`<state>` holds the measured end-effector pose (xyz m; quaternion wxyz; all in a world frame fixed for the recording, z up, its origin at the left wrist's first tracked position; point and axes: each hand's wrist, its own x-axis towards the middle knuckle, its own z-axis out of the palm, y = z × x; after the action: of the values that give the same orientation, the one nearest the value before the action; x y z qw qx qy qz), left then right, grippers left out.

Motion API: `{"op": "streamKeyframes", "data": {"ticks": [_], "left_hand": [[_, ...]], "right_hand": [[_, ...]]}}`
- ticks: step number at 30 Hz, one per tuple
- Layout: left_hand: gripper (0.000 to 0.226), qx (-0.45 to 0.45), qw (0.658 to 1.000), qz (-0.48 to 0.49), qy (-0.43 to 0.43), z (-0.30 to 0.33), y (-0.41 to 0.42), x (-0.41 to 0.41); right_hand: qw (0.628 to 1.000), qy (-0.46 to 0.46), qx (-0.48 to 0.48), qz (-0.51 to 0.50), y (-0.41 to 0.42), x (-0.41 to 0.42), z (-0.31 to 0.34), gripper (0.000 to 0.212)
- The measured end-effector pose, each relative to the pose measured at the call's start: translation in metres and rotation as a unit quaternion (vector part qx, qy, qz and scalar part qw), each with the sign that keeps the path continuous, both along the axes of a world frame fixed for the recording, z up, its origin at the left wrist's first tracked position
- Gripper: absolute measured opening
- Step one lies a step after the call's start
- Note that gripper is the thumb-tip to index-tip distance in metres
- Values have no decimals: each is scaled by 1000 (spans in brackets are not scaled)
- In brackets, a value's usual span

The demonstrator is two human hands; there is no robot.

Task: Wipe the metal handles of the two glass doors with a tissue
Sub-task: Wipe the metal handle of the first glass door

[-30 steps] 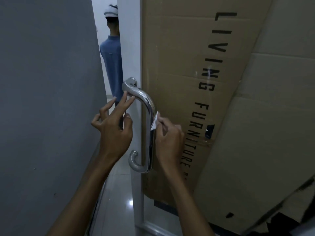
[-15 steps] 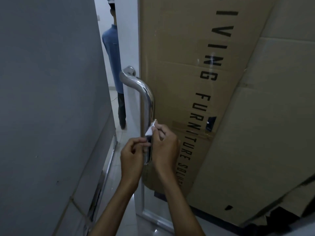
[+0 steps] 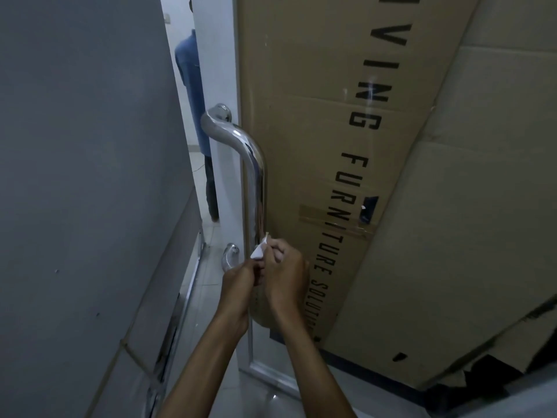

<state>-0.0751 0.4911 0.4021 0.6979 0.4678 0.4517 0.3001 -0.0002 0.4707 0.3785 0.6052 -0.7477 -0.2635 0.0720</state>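
Note:
A polished metal handle (image 3: 256, 170) runs down the edge of the glass door (image 3: 223, 86); its top curves to a round mount and its lower end (image 3: 230, 257) curls back to the door. A small white tissue (image 3: 259, 251) sits against the handle's lower part. My right hand (image 3: 286, 279) pinches the tissue from the right. My left hand (image 3: 239, 282) meets it from the left, fingertips pinching the tissue's lower edge. Both hands hide the handle's lowest stretch.
A grey wall (image 3: 84, 176) stands close on the left. Large cardboard boxes (image 3: 361, 146) with black lettering lean behind the glass on the right. A person in a blue shirt (image 3: 190, 86) stands beyond the door gap. A metal floor track (image 3: 180, 312) runs along the wall.
My left hand left the handle's top bend and came down to join my right hand at the tissue. Both hands and tissue slid lower along the handle.

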Motion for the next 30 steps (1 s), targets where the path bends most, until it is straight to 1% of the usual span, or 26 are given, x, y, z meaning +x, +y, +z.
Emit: {"op": "streamKeyframes", "data": {"ticks": [3,6,9,12,14,16,18,20,22,24,26,28,29,30], "left_hand": [[28,-55,998,-4,-29,-7,0,2],[28,-128,987,-15,-97,-15,0,5],[22,-212,962,-21,-171,-24,2,8],[14,-259,945,-11,-201,-35,8,12],[11,-310,922,6,-233,-43,14,16],[11,-352,896,30,-270,-51,19,19],[19,-391,865,64,-307,-59,21,19],[33,-420,836,82,-343,-63,19,15],[49,-434,818,84,-369,-64,18,12],[56,-445,812,84,-367,-65,20,12],[61,-442,824,92,-344,-69,20,13],[65,-427,843,93,-314,-72,22,14],[67,-423,847,93,-308,-71,22,13],[72,-423,841,94,-324,-67,21,13]], "right_hand": [[1000,-12,0,-17,3,-2,-1,10],[999,2,-42,-7,-4,-6,-20,13],[996,-9,-81,18,-9,-1,-32,19],[992,-21,-112,53,-11,10,-28,28],[988,-7,-127,93,-16,20,-23,29],[984,-8,-142,109,-21,31,-14,27],[986,-17,-128,104,-24,39,-1,25],[989,-28,-93,109,-23,43,15,24],[990,-37,-68,122,-19,43,32,27],[989,-56,-57,126,-14,40,44,33],[989,-84,-48,113,-9,36,52,42],[988,-100,-41,110,-8,33,55,49],[988,-103,-39,112,-7,32,56,50],[987,-106,-39,113,-8,31,58,51]]}}
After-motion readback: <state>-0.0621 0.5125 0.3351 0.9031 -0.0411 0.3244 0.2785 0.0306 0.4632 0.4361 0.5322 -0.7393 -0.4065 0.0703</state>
